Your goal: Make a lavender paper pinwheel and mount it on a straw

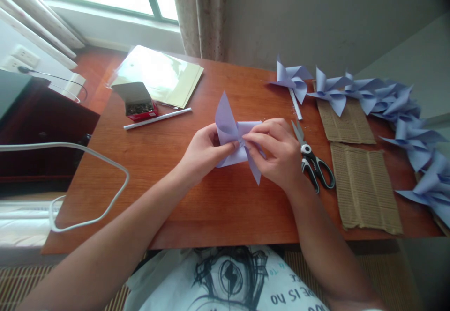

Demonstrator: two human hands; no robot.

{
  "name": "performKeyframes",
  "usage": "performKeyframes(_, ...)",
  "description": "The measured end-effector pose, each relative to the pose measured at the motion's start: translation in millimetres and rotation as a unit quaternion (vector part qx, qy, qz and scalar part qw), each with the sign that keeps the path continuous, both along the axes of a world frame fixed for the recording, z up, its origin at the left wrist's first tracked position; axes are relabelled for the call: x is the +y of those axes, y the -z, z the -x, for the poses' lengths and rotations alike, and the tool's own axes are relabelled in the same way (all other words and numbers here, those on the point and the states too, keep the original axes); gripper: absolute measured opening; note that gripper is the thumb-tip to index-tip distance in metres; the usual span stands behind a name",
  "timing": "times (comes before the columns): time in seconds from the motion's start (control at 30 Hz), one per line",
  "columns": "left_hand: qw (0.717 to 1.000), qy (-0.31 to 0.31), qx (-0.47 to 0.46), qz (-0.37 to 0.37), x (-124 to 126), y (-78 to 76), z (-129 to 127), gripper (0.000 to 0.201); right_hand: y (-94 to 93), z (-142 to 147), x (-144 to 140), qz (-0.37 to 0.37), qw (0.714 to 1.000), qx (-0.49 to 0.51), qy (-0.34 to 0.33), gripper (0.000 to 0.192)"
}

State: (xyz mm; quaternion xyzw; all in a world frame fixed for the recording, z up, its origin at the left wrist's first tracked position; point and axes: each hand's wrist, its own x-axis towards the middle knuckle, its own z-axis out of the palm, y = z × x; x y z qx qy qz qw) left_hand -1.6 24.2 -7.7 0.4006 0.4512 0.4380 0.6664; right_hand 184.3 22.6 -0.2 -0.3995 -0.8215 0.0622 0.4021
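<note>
A pale lilac paper pinwheel [227, 121] is held over the middle of the wooden table [176, 198]. My left hand [204, 154] grips it from the left, thumb and fingers at its centre. My right hand [277, 151] pinches the centre from the right, covering part of the lower blades. One blade points up, another points down past my right hand.
Black-handled scissors [312, 159] lie right of my right hand. Two corrugated cardboard pieces [365, 189] and several finished lilac pinwheels [404, 109] fill the right side. A red box of pins [138, 102], a white stick [158, 118], a paper stack [158, 74] and a white cable [87, 180] lie left.
</note>
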Motion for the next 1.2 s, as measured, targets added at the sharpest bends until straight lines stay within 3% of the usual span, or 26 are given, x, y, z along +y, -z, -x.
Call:
performKeyframes(0.6, 0.983, -0.035, 0.125, -0.126, -7, 7.6, -4, 0.017, 10.1, 2, 0, 0.023, 0.998, -0.065, 0.006, 0.009)
performKeyframes(0.93, 0.967, 0.039, 0.114, -0.225, -17, -7.1, -7, 0.038, 8.1, -1, 3, 0.005, 0.995, -0.048, 0.087, 0.012)
performKeyframes(1.2, 0.924, 0.037, 0.196, -0.327, -30, -4.3, -9, 0.057, 6.6, 0, 3, 0.013, 0.994, 0.005, 0.106, 0.014)
